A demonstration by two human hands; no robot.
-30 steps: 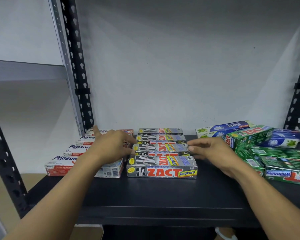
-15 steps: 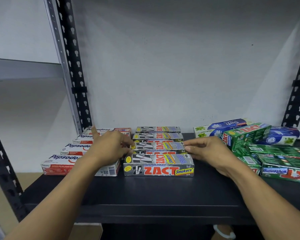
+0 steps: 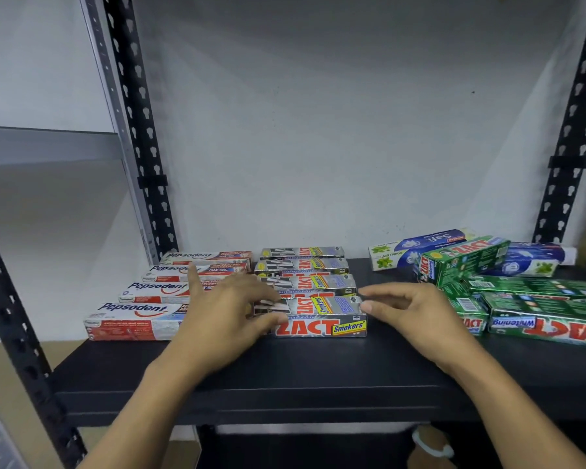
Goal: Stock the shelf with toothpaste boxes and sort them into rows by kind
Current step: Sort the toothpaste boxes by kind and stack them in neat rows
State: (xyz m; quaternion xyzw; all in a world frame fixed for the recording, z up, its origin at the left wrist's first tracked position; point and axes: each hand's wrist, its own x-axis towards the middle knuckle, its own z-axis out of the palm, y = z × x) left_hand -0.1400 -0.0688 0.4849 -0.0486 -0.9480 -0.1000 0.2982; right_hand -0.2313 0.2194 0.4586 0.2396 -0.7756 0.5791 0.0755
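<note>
The black shelf [image 3: 318, 377] carries three groups. A loose pile of green ZACT boxes [image 3: 538, 299] lies toward its right edge. A row of Pepsodent boxes [image 3: 156, 292] runs front to back by its left edge, and a row of silver ZACT Smokers boxes [image 3: 305, 269] fills the middle. The front Smokers box [image 3: 322, 319] sits between both hands. The left hand [image 3: 224, 319] grips its left end, fingers over the top, thumb on the front face. The right hand [image 3: 416, 316] is flat-fingered, its tips touching the box's right end.
</note>
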